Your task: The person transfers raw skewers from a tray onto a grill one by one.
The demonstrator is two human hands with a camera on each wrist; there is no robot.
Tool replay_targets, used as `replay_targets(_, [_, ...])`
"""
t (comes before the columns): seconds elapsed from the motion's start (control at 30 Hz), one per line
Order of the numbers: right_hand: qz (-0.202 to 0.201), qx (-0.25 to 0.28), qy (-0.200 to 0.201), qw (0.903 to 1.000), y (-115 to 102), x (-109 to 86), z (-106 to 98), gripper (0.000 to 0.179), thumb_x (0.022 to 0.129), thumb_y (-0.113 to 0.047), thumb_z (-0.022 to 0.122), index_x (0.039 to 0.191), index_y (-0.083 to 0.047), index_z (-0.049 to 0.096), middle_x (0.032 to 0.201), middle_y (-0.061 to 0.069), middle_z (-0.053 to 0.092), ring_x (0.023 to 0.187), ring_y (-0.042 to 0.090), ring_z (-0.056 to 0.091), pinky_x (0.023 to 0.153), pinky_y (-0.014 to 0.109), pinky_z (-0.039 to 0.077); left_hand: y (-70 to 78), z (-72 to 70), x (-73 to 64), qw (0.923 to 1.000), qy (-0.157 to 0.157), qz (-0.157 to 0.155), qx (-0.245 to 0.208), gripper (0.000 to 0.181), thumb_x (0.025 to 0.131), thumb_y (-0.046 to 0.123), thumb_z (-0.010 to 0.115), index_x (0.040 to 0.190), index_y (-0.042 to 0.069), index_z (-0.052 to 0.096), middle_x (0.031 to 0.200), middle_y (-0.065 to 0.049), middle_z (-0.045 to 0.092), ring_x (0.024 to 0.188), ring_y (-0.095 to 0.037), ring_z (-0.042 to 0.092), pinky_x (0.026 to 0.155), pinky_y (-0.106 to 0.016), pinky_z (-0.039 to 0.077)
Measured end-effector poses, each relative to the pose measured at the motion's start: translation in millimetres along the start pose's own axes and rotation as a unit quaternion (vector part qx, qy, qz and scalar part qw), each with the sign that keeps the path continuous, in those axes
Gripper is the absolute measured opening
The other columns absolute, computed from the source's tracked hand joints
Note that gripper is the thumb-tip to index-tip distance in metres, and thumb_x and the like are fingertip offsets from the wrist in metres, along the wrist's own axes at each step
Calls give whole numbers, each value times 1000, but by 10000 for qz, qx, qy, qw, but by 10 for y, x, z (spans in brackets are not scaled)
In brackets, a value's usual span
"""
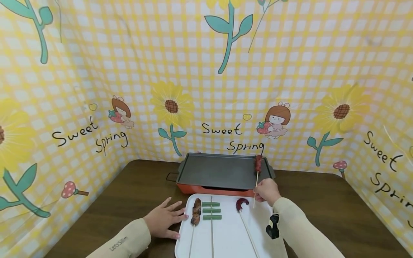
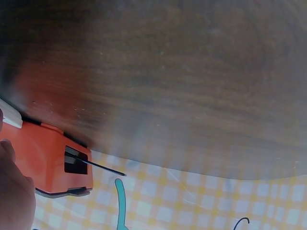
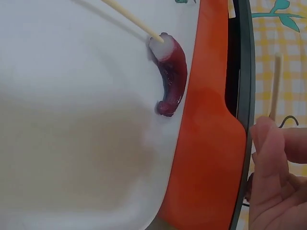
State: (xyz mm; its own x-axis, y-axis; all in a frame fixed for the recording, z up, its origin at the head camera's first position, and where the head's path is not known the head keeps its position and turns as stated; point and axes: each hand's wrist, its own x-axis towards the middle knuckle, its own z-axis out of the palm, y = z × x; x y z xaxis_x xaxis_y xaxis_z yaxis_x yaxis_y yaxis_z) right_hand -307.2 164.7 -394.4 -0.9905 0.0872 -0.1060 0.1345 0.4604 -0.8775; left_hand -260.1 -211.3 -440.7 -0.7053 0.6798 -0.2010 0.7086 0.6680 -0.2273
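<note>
My right hand [image 1: 267, 190] pinches the bare stick of a red meat skewer [image 1: 258, 163]. Its meat end is at the right end of the flat dark griddle [image 1: 216, 172]; I cannot tell whether it touches the plate. In the right wrist view thumb and fingers close on the stick, whose blunt end sticks out past them. My left hand [image 1: 162, 219] lies with fingers spread at the left edge of the white tray [image 1: 227, 243]. On the tray are a brown meat skewer [image 1: 196, 211], a skewer of green pieces [image 1: 212, 210] and a curved dark red skewer [image 3: 178, 72], pale at its cut end.
The griddle's orange base [image 1: 190, 189] stands right behind the tray, with a thin wire handle [image 1: 171, 176] sticking out at its left. Brown wooden table [image 1: 129, 190] surrounds them. A yellow checked cloth [image 1: 200, 89] hangs behind and at both sides.
</note>
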Motion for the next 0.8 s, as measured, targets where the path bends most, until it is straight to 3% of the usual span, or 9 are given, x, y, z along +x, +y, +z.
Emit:
replay_targets(0.23, [7,-168,-15,9999,-41,11,-19,6,83,6,62,79,10,63,54,6,61,46,10,57,50,28,55,-10,-8,1,9999,-96,-37,-42,70,90,68,43,147,28,46,151,4,43,145,-23,28,115,-55,19])
replay_targets(0.53, [-38,-476,146,9988,-10,36,-25,7,82,3,66,79,9,66,53,5,60,44,10,56,48,27,54,-14,-16,8,9999,22,84,-92,71,91,69,40,146,26,48,150,2,45,144,-25,30,113,-55,20])
replay_targets(0.8, [-80,-709,143,9973,-3,4,-20,14,85,-3,68,84,10,68,55,5,60,45,10,56,48,27,53,-3,-16,-1,9998,-82,-17,-181,70,90,67,44,147,27,46,151,3,43,145,-24,28,115,-55,18])
